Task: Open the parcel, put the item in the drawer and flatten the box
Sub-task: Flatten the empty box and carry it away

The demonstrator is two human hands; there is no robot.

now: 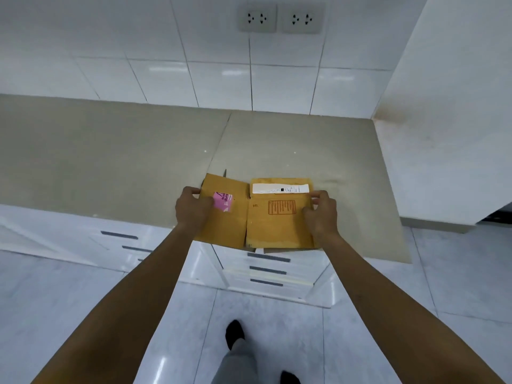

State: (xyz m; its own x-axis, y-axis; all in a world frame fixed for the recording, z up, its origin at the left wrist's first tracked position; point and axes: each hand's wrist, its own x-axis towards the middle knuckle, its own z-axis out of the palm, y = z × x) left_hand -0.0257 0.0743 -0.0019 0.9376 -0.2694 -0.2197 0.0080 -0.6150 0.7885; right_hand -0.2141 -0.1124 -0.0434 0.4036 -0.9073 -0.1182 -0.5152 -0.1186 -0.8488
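Note:
A brown cardboard box [266,228] lies flattened on the front edge of the beige countertop [138,151], partly overhanging it. It carries a pink sticker [224,201] on the left panel, a white label strip [279,188] and a printed red frame on the right panel. My left hand [191,207] grips the box's left edge, thumb on the pink sticker. My right hand [321,212] presses on the right panel near its edge, fingers bent. White drawers with grey handles [267,270] sit below the counter; all look closed. The item is not visible.
White tiled wall with two power sockets [279,19] stands behind the counter. A white cabinet side [443,106] borders the counter on the right. More drawers [119,235] are at the left. My feet are on the pale tiled floor [83,295].

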